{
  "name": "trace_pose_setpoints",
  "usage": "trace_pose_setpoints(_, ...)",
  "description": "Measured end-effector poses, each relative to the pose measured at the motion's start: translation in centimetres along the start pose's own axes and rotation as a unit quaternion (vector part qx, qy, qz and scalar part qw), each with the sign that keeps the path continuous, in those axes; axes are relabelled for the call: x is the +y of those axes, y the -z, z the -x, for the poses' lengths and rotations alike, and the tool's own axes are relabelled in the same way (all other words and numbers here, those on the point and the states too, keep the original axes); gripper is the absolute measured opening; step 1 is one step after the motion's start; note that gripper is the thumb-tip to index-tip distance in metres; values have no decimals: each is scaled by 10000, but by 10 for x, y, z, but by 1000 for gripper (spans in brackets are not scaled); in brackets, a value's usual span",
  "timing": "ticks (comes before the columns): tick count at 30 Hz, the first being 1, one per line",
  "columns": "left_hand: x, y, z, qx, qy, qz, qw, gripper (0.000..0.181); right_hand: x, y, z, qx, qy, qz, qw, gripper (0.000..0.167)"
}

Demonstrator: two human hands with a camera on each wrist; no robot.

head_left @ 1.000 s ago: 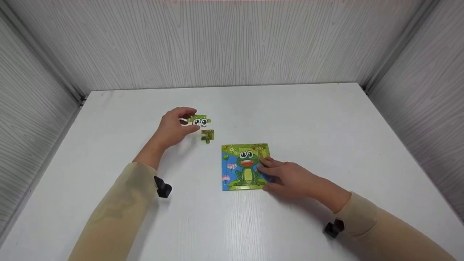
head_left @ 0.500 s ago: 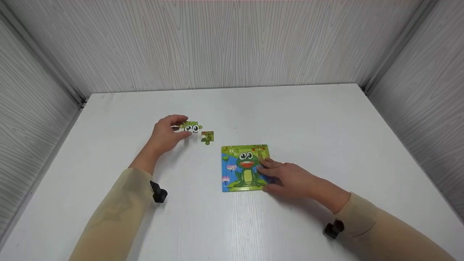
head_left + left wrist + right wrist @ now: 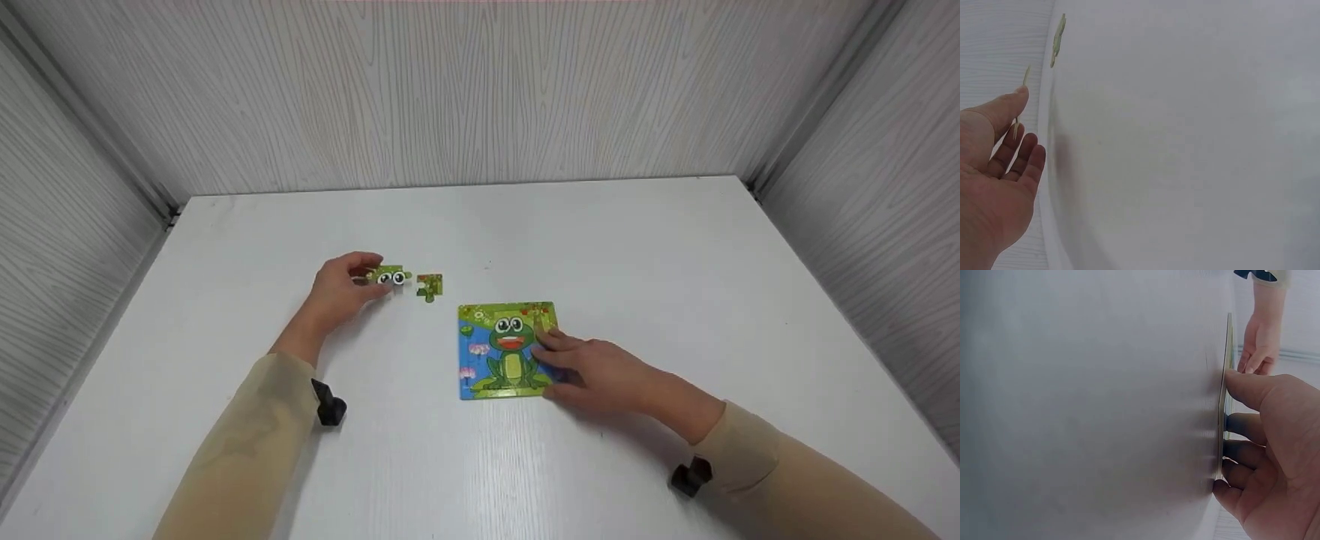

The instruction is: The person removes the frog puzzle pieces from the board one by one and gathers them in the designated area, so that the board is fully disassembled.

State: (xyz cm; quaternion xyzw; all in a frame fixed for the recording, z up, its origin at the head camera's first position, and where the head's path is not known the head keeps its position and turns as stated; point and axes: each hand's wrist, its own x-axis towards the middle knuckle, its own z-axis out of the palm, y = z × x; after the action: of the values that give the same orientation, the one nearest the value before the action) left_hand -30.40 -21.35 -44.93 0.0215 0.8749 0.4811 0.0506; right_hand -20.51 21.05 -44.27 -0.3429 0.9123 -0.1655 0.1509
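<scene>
In the head view, my left hand (image 3: pixel 341 291) pinches a jigsaw piece (image 3: pixel 391 274) printed with frog eyes between thumb and fingers. Edge-on, that piece (image 3: pixel 1026 76) shows past the thumb tip in the left wrist view, apart from the table. Just right of it lies a loose green jigsaw piece (image 3: pixel 430 286) with a tab pointing toward me. My right hand (image 3: pixel 604 375) rests at the right side of a square frog puzzle board (image 3: pixel 499 360), fingertips on its face and thumb at its near right corner. The fingers cover part of the board's right edge.
The board and pieces are on a white table (image 3: pixel 637 240). Pale wood-grain panels (image 3: pixel 465 90) stand at the back and both sides. A black wrist mount (image 3: pixel 330 405) sits on each sleeve.
My left hand has drawn the frog-eyes piece left and toward me, away from above the loose green piece. The right hand stays on the board.
</scene>
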Motion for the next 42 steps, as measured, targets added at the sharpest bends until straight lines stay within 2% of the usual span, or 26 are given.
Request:
trace_pose_setpoints(11,-9,-1,1,-94,48,1,9999,59,-1,0,0,-80,-139,9,9999,68)
trace_pose_setpoints(20,-11,-3,1,-92,123,-5,9999,59,1,0,0,-47,-49,33,10000,67)
trace_pose_setpoints(42,-13,-4,-1,-107,46,-51,9999,61,2,0,0,38,94,21,9999,67)
